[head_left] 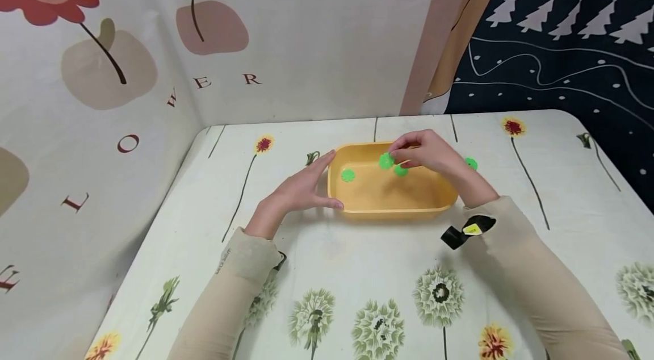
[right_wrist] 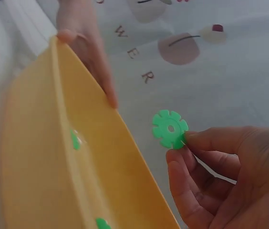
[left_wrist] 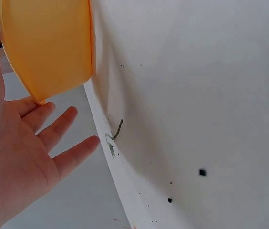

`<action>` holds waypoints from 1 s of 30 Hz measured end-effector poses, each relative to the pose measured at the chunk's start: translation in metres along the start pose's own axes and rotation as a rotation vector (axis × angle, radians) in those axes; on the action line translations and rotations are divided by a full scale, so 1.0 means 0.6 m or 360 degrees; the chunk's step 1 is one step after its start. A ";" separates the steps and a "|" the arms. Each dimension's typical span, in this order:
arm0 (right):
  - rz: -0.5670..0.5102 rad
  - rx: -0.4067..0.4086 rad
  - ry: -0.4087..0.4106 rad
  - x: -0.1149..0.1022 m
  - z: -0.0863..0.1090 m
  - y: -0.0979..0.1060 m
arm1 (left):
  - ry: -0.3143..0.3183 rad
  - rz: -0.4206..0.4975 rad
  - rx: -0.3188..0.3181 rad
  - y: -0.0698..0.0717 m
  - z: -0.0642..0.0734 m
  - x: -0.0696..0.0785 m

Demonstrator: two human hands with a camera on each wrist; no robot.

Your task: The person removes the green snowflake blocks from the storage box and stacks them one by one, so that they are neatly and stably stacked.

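A yellow plastic bin (head_left: 393,213) sits on the flower-print tabletop. My left hand (head_left: 308,185) spans its left end, thumb at the near rim and straight fingers at the far one. In the left wrist view the other fingers (left_wrist: 60,128) of that hand spread free of the bin. Over the bin, my right hand (head_left: 426,151) pinches a green notched plastic disc (right_wrist: 170,129) between thumb and fingertips. Inside lie two more green pieces, a left disc (head_left: 348,175) and a middle disc (head_left: 401,171) partly behind the held one.
Another green disc (head_left: 471,163) lies on the table just right of the bin, beside my right wrist. Behind the table hangs a pale printed cloth (head_left: 317,36). A dark cloth with white trees (head_left: 562,65) is at the back right.
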State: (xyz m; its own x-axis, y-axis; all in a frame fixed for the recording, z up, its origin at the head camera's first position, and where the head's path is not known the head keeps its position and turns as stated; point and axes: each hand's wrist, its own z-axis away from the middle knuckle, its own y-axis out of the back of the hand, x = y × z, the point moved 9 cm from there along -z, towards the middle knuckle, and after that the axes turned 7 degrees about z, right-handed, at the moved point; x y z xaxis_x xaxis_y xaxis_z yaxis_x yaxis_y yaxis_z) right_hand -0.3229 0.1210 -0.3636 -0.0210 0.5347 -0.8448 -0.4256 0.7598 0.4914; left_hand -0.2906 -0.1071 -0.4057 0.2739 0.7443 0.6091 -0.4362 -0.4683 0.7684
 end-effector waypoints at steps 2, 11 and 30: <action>0.0014 0.0041 -0.0025 0.006 0.006 0.018 | -0.0003 -0.0006 -0.0001 0.000 0.000 -0.001; 0.0030 0.0276 -0.0146 0.046 0.029 0.090 | 0.0001 -0.0017 0.0005 -0.001 -0.001 -0.002; -0.0109 0.0562 -0.0338 0.203 0.048 0.179 | 0.0009 -0.0009 -0.0002 0.000 -0.001 -0.002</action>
State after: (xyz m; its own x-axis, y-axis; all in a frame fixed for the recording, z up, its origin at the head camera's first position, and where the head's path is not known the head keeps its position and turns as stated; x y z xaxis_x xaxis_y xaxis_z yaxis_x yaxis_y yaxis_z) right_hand -0.3449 0.2786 -0.4077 0.1996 0.5146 -0.8339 -0.0824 0.8568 0.5090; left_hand -0.2916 -0.1076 -0.4069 0.2713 0.7497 0.6036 -0.4359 -0.4634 0.7715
